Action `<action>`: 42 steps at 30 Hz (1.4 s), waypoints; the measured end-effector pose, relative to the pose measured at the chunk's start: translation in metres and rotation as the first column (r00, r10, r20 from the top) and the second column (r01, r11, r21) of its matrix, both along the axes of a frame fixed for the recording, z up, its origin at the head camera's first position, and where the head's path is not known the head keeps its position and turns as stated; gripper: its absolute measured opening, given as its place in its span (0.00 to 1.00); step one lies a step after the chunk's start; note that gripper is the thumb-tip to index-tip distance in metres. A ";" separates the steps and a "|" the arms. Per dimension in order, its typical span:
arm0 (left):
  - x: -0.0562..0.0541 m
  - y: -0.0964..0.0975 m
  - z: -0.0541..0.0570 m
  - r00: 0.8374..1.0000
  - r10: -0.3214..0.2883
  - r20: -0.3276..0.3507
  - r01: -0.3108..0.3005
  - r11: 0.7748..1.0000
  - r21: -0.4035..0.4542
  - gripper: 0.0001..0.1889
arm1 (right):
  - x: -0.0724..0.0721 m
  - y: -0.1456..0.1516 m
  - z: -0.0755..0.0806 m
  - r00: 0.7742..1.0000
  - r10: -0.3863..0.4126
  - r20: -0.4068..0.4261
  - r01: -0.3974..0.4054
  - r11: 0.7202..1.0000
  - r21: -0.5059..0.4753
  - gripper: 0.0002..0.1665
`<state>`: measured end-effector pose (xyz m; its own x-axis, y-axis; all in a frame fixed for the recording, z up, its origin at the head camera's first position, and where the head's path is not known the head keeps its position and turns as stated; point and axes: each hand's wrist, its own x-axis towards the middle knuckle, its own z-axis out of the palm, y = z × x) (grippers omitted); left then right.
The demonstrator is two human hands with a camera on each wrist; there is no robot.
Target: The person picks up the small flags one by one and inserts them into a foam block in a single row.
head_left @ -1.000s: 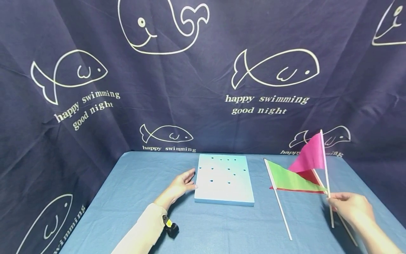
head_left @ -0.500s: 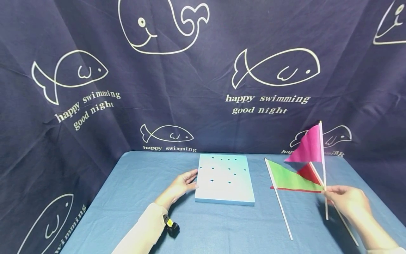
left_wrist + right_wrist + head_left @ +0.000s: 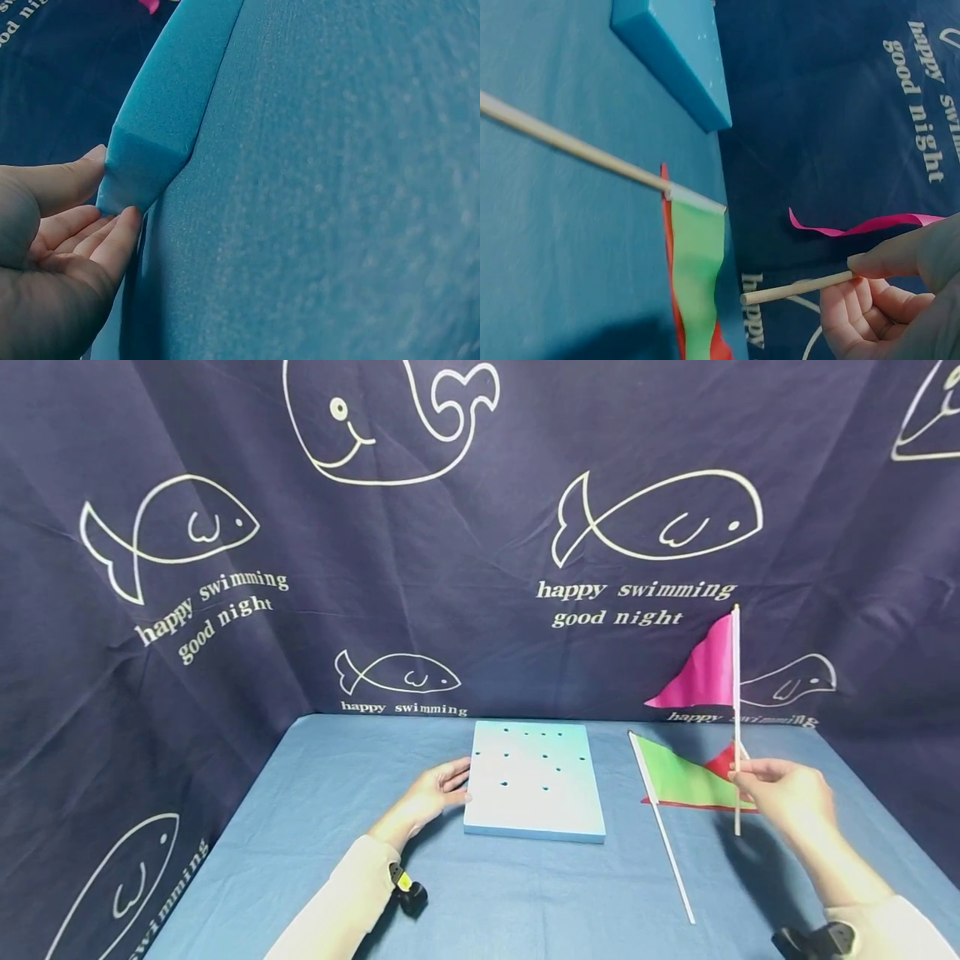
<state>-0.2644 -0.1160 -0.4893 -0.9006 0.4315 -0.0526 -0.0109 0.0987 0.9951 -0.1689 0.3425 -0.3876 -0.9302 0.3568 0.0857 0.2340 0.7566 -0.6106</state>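
My right hand point(image 3: 787, 793) pinches the white stick of a pink pennant flag point(image 3: 705, 670), which stands nearly upright above the table. In the right wrist view, the stick's lower end point(image 3: 791, 291) juts out beyond the thumb and fingers. A light blue foam board point(image 3: 525, 810) with several small holes lies at mid-table. Against its left edge rests my left hand point(image 3: 431, 793), fingers fairly straight; the left wrist view has thumb and fingertips touching the board's corner point(image 3: 142, 172). A green flag point(image 3: 675, 774) lies right of the board, over a red flag point(image 3: 722, 762) partly hidden by it and my right hand.
Blue cloth covers the table point(image 3: 525, 902). Behind it hangs a dark blue curtain point(image 3: 450, 568) printed with fish and lettering. The green flag's stick point(image 3: 675, 864) points toward the front edge. A black wrist camera point(image 3: 412, 897) sits on the left wrist.
My right hand has lifted the pink flag off the other flags and carried it up and leftward. My left hand has shifted slightly closer to the board, which stays in place.
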 end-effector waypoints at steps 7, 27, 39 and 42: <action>-0.002 0.002 0.000 1.000 -0.006 -0.005 0.006 1.000 0.019 0.34 | -0.010 -0.019 0.006 0.998 0.024 -0.052 -0.027 0.998 -0.055 0.24; -0.002 0.001 -0.003 0.997 0.042 0.064 -0.043 0.999 0.009 0.33 | -0.020 -0.045 0.012 0.991 0.015 -0.130 -0.038 0.983 -0.178 0.25; -0.001 0.001 -0.003 0.997 0.041 0.070 -0.042 0.999 0.014 0.33 | -0.040 -0.081 0.016 0.970 -0.012 -0.243 -0.067 0.948 -0.313 0.19; 0.000 0.000 -0.003 0.997 0.034 0.072 -0.036 0.999 0.019 0.33 | -0.045 -0.089 0.014 0.965 -0.012 -0.263 -0.085 0.932 -0.352 0.19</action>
<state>-0.2648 -0.1157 -0.4920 -0.9094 0.4013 -0.1091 -0.0855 0.0765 0.9934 -0.2143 0.2540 -0.3737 -0.9061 0.3746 0.1963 0.0092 0.4815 -0.8764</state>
